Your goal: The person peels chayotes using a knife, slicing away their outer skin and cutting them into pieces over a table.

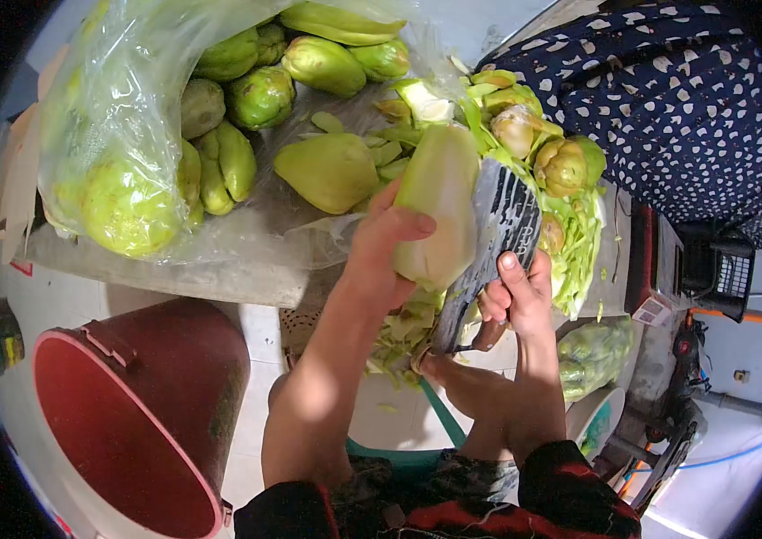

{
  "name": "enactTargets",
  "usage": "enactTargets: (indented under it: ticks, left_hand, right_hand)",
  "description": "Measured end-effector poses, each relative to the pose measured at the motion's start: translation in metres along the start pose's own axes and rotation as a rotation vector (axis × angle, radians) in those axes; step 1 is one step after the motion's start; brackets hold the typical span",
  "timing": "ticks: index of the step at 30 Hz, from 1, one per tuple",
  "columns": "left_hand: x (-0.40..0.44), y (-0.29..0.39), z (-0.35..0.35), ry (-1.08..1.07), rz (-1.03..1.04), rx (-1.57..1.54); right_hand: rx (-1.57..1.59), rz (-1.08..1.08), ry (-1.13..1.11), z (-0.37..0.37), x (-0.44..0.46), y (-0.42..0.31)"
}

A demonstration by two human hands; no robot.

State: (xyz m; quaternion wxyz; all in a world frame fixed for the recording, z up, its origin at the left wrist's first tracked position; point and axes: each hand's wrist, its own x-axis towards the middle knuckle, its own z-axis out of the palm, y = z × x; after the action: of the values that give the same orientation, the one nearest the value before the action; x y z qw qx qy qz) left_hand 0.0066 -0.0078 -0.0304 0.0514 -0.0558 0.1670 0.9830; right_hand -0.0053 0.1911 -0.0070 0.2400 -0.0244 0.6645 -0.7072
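Chayote up over the near edge of the bench, left grip wrapped round it; right grip clasps a dark striped tool just beside it, and peelings lie heaped towards the bench's right edge.

The person is wearing a black upper garment with red areas showing across the front; a thin pale line is crossing its lower visible edge. The left sleeve and the right sleeve are displaying black fabric with red markings and are leaving both forearms bare. The left hand and right hand are showing bare, a thumbnail being visible on the right. A lower garment is presenting a mottled dark-and-grey pattern.
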Motion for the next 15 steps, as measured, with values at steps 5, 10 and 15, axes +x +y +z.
enactTargets:
  ticks: [5,10,15]
  left_hand:
    - [0.000,-0.003,0.000,-0.008,-0.036,0.028]
    - [0.003,0.000,-0.002,-0.030,-0.063,0.074]
    - [0.004,-0.013,-0.003,0.030,0.006,-0.051]
  right_hand:
    - [0.004,0.016,0.017,0.000,0.001,-0.005]
    - [-0.023,0.079,-0.001,-0.003,0.001,-0.012]
    - [0.012,-0.040,0.029,0.005,0.002,0.002]
